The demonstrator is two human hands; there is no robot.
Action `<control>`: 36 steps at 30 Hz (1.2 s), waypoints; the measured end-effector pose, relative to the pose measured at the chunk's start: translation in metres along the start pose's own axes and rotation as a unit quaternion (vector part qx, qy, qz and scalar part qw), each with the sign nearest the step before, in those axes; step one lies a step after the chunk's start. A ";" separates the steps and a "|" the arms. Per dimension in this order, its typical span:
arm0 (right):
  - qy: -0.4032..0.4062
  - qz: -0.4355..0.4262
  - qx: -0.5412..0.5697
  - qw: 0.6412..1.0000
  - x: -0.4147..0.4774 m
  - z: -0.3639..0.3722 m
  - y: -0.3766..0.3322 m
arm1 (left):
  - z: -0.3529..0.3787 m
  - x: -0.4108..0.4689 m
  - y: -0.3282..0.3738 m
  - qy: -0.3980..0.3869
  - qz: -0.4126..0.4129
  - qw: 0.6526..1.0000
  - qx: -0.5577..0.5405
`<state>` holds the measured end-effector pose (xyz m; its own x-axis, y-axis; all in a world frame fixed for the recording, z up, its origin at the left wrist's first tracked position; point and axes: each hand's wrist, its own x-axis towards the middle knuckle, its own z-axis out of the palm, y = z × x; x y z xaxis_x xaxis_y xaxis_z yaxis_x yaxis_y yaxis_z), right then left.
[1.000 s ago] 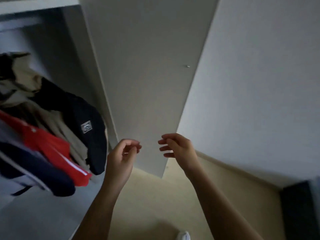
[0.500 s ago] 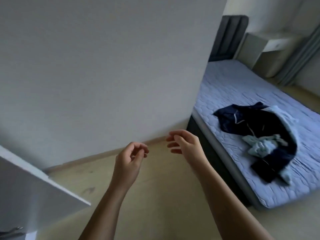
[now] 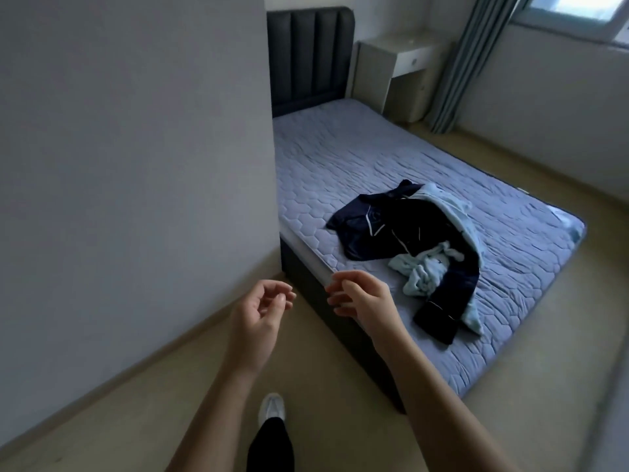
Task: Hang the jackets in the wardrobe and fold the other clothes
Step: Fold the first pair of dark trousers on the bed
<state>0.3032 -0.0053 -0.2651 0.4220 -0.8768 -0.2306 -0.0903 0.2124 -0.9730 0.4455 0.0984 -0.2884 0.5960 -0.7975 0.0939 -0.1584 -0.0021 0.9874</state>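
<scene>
Facing the bed (image 3: 340,158), you have both hands free: your left hand (image 3: 258,311) and right hand (image 3: 364,301) hover side by side near the bed's closest corner, their fingers (image 3: 340,287) loosely curled and holding nothing. The clothes lie in one heap on the bed, well apart from the headboard (image 3: 308,59): a navy garment (image 3: 408,233) with white piping and a pale blue garment (image 3: 425,270) tangled with it. The step in hand looks like fetching the next piece, so step in close before you reach. Separate the two rather than dragging the whole heap, freeing the pale blue bunch that rests on the navy cloth. Take the navy one at its collar or shoulders so it hangs straight, then judge whether it is a jacket to hang or a top to fold, which cannot be told from here. The wardrobe is out of view.
</scene>
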 end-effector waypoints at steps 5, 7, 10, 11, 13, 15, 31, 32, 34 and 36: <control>0.072 0.001 0.016 0.997 0.101 -0.033 -0.013 | 0.054 0.115 -0.018 -0.070 -0.001 0.998 -0.010; 0.105 0.006 0.018 0.994 0.142 -0.049 -0.021 | 0.077 0.169 -0.019 -0.102 0.001 0.995 -0.009; 0.143 0.016 0.015 0.990 0.194 -0.077 -0.030 | 0.116 0.239 -0.017 -0.150 0.000 0.989 -0.007; 0.158 0.018 0.013 0.987 0.211 -0.088 -0.030 | 0.132 0.259 -0.018 -0.172 0.001 0.985 -0.002; 0.189 0.030 0.011 0.981 0.238 -0.113 -0.027 | 0.164 0.292 -0.024 -0.217 -0.003 0.976 0.008; 0.213 0.039 0.012 0.976 0.258 -0.138 -0.019 | 0.196 0.315 -0.028 -0.257 -0.003 0.966 0.019; 0.235 0.304 -0.092 0.919 0.400 -0.353 0.182 | 0.428 0.387 -0.189 -0.329 -0.118 0.924 0.153; 0.226 0.322 -0.108 0.913 0.409 -0.360 0.200 | 0.440 0.392 -0.207 -0.336 -0.129 0.919 0.165; 0.196 0.350 -0.160 0.902 0.425 -0.372 0.233 | 0.460 0.402 -0.242 -0.352 -0.144 0.905 0.189; 0.166 0.369 -0.219 0.888 0.440 -0.386 0.264 | 0.478 0.412 -0.279 -0.375 -0.151 0.890 0.213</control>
<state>0.1167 -0.5012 -0.6279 -0.1804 -0.6635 -0.7261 -0.6047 0.6570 -0.4501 0.3585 -0.5179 -0.5868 -0.0055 -0.8994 -0.4372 -0.4582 -0.3863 0.8005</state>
